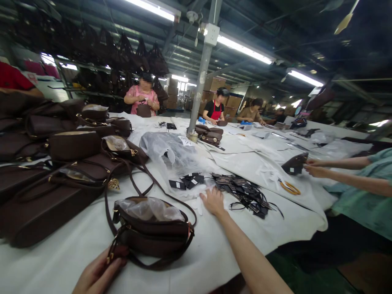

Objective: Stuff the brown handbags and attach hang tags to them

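Note:
A dark brown handbag (153, 239) stands unzipped on the white-covered table, with clear plastic stuffing (150, 209) showing in its mouth. My left hand (102, 267) is closed at the bag's near left end, where cords with gold tips hang over the fingers; the fingertips are partly hidden. Beyond the bag, my right hand (213, 201) rests with fingers apart on the table. It lies between small white pieces (198, 206) and a heap of black hang tags (241, 192). More black tags (188, 181) lie just past it, beside a clear plastic bag (168, 149).
Many brown handbags (76, 147) are piled on the left. A metal post (202, 73) rises from the table beside stacked brown bags (210, 134). Yellow-handled scissors (289, 188) lie to the right, near a co-worker's hands (314, 167) holding a dark piece. Other people work farther back.

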Available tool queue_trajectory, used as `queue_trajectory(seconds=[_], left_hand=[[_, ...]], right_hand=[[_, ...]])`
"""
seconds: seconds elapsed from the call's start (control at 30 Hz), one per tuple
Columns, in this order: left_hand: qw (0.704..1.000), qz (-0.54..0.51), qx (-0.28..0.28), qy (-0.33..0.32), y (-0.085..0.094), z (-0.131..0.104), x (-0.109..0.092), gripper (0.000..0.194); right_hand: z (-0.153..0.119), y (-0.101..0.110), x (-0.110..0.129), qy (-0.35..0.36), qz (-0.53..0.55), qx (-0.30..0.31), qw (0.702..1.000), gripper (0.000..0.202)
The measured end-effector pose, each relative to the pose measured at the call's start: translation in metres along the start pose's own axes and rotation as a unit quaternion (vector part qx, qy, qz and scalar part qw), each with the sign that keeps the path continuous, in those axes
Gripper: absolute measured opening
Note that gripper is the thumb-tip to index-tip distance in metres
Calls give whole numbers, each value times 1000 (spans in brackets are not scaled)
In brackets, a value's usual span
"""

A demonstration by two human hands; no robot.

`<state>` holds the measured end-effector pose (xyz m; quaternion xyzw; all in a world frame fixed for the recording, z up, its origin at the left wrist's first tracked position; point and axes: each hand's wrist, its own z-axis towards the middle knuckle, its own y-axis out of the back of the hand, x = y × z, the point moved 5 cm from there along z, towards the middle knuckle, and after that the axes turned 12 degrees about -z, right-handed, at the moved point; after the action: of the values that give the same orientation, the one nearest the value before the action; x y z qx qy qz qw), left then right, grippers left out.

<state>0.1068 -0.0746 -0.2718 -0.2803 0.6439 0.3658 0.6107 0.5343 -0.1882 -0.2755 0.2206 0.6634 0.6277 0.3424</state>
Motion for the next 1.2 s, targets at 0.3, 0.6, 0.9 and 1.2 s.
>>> queue_trajectory(seconds=[0.3, 0.6, 0.9, 1.2], left_hand=[[999, -25, 19, -6, -9, -4, -18, 41], [991, -132, 13, 8, -14, -11, -20, 44], [955, -289, 17, 59, -12, -34, -59, 27], [993, 51, -56, -95, -2, -51, -104, 18]], right_hand=[[-50, 27, 4, 195, 84, 27, 977, 44], [-49, 72, 33, 94, 91, -11, 991, 24], [-197, 179, 61, 335, 431, -211, 810, 17], [-254, 158, 133, 420, 341, -303, 784, 25]])
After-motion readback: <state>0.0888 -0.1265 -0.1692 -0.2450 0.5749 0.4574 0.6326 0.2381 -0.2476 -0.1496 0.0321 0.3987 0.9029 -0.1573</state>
